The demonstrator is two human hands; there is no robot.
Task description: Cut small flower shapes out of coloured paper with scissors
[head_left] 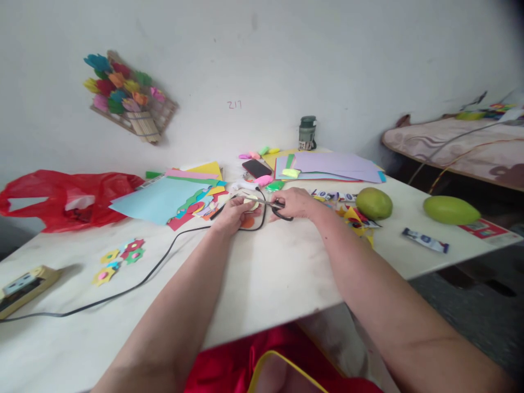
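My left hand pinches a small pale yellow paper piece above the table. Black-handled scissors are gripped in my right hand, their blades pointing left and meeting the paper. Under and beside my left hand lies an orange paper disc. A black cable loops round the spot where both hands meet. To the left, coloured paper scraps are heaped by a light blue sheet. Paper flowers in red, green and yellow lie nearer on the left.
A red plastic bag and a power socket stand left. Behind are a phone, clay packets, paper sheets and a dark bottle. Two green fruits, one a rounder fruit, and a tube lie right.
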